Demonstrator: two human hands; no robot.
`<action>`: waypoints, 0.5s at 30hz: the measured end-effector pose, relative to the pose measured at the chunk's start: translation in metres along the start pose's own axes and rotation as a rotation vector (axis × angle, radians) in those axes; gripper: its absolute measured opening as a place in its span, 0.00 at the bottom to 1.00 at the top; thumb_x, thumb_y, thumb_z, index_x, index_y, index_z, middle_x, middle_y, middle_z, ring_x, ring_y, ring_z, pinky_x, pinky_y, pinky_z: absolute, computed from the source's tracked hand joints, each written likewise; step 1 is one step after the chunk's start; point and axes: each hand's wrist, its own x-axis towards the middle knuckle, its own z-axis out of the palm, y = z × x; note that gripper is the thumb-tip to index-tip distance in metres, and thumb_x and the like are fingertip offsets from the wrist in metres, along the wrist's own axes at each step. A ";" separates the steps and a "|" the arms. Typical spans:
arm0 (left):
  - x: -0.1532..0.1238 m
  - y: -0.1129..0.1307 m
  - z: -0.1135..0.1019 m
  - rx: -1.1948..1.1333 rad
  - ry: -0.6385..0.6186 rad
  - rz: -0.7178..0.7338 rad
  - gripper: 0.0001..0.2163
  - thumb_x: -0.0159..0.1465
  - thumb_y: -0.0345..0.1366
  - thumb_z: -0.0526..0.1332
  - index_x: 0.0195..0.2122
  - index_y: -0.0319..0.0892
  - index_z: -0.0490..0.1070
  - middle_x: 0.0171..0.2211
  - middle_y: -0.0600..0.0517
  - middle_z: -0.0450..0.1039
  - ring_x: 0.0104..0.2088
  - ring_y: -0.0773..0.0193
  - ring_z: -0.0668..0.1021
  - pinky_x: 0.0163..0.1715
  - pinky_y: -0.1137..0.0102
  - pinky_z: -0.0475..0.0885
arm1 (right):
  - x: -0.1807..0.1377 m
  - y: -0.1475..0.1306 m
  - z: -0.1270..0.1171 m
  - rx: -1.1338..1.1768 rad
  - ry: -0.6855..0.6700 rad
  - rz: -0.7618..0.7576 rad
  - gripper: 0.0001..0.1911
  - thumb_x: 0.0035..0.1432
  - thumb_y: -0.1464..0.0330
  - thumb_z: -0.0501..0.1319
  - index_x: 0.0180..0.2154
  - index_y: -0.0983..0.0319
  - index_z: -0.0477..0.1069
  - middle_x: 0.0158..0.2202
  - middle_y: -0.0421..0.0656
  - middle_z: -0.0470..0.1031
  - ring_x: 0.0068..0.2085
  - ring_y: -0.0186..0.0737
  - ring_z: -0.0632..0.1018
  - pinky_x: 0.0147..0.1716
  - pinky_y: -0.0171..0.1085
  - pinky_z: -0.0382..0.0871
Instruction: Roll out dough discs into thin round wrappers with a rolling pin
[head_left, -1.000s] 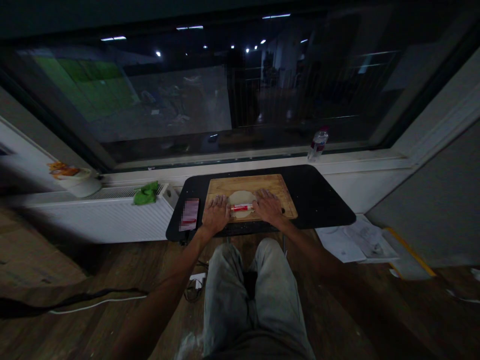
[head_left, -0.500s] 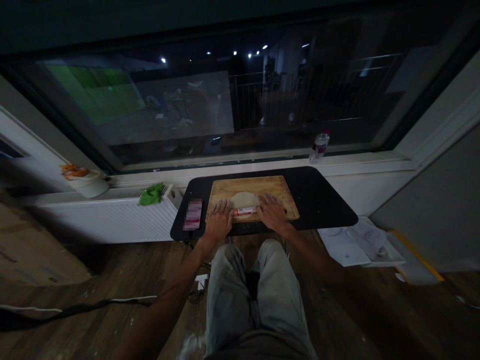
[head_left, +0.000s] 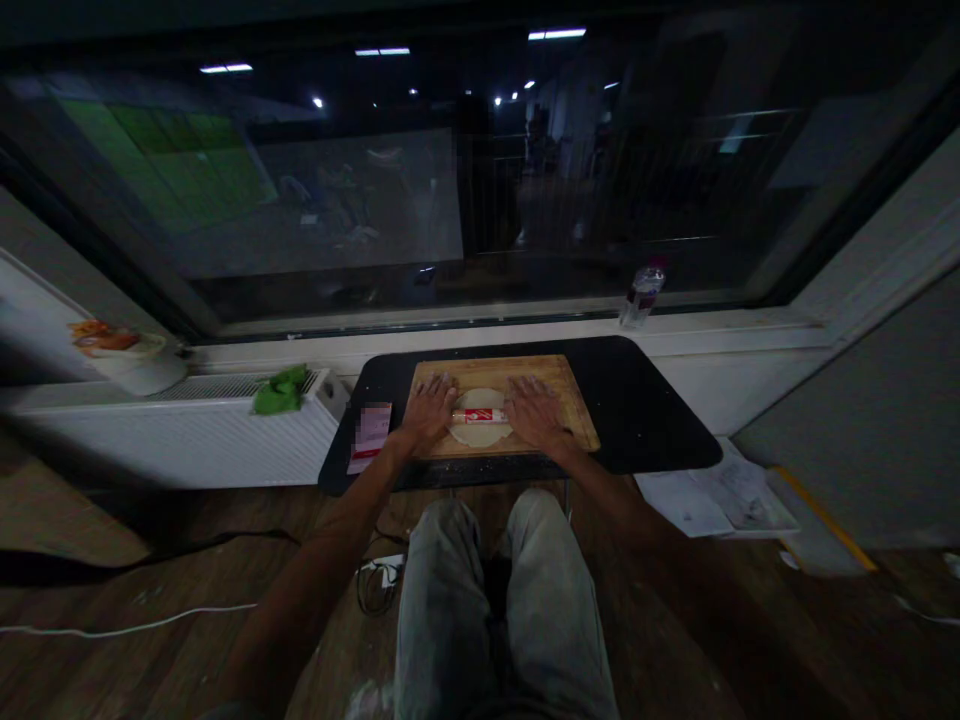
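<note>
1. Dim light is falling on a small black table point(head_left: 652, 415) that is standing before a wide dark window point(head_left: 450, 200), with wooden flooring underneath.
2. Both forearms are reaching forward over the person's knees and converging on a wooden board point(head_left: 561, 376) lying on the table.
3. The left hand point(head_left: 429, 412) is lying palm down on the left end of a red-and-white cylinder point(head_left: 480, 415), with its fingers stretched flat rather than curled around it.
4. The right hand point(head_left: 534, 412) is pressing on the right end the same way, fingers extended toward the window.
5. The cylinder is lying crosswise on a pale round sheet of dough point(head_left: 480, 437), which is sitting mid-board between the hands.
6. A flat pink item point(head_left: 369, 432) is lying just left of the board, a plastic bottle point(head_left: 640, 296) is standing on the sill, and a green cloth point(head_left: 274, 392) is resting on the white radiator point(head_left: 187, 445).
</note>
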 end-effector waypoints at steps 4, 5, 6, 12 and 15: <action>0.034 -0.008 0.000 0.013 -0.045 -0.030 0.31 0.85 0.43 0.38 0.84 0.42 0.59 0.84 0.43 0.59 0.86 0.49 0.55 0.83 0.47 0.56 | 0.009 0.001 0.002 -0.011 -0.012 0.014 0.35 0.81 0.63 0.48 0.82 0.65 0.60 0.80 0.55 0.67 0.80 0.60 0.64 0.79 0.57 0.52; 0.042 -0.010 0.000 0.004 -0.044 -0.030 0.31 0.85 0.43 0.37 0.84 0.43 0.58 0.84 0.45 0.58 0.86 0.49 0.54 0.83 0.47 0.55 | 0.009 0.001 0.002 -0.010 -0.021 0.026 0.35 0.81 0.62 0.47 0.83 0.65 0.59 0.81 0.55 0.66 0.80 0.60 0.64 0.80 0.57 0.52; 0.050 -0.011 0.001 -0.005 -0.043 -0.028 0.31 0.85 0.44 0.37 0.84 0.43 0.58 0.84 0.46 0.58 0.86 0.49 0.54 0.83 0.46 0.55 | 0.010 0.001 0.002 -0.008 -0.037 0.039 0.36 0.82 0.62 0.47 0.83 0.65 0.58 0.82 0.55 0.65 0.81 0.60 0.63 0.80 0.57 0.51; 0.084 -0.018 0.008 -0.014 -0.063 0.052 0.31 0.84 0.44 0.40 0.84 0.44 0.59 0.83 0.45 0.60 0.86 0.49 0.54 0.84 0.45 0.54 | 0.012 0.008 -0.001 0.050 -0.276 0.024 0.36 0.85 0.57 0.41 0.84 0.61 0.56 0.86 0.49 0.56 0.86 0.58 0.52 0.83 0.61 0.46; 0.091 -0.020 0.009 -0.024 -0.092 0.121 0.31 0.84 0.42 0.41 0.84 0.41 0.58 0.84 0.42 0.59 0.86 0.47 0.54 0.84 0.43 0.53 | 0.010 0.015 -0.001 0.070 -0.309 0.009 0.37 0.85 0.53 0.38 0.84 0.57 0.57 0.87 0.48 0.51 0.87 0.59 0.46 0.83 0.64 0.41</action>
